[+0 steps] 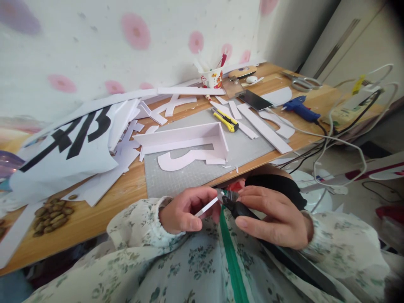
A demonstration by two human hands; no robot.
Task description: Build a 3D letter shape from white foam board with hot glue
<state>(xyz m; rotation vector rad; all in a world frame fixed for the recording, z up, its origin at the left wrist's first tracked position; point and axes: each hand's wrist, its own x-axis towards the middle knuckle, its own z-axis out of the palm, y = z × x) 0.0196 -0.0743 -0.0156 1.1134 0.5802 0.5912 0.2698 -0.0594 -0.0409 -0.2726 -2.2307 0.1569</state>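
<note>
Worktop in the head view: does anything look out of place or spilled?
The pile of brown, nut-like pieces at the near left looks odd on a worktop strewn with white cut-outs; one stray piece lies apart from the pile.

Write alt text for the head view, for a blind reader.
A person's left hand holds a thin white strip at the tip of a black tool in the right hand. Beyond, a wooden desk bears a grey mat with white pieces and a yellow knife; a blue glue gun lies to the right.
</note>
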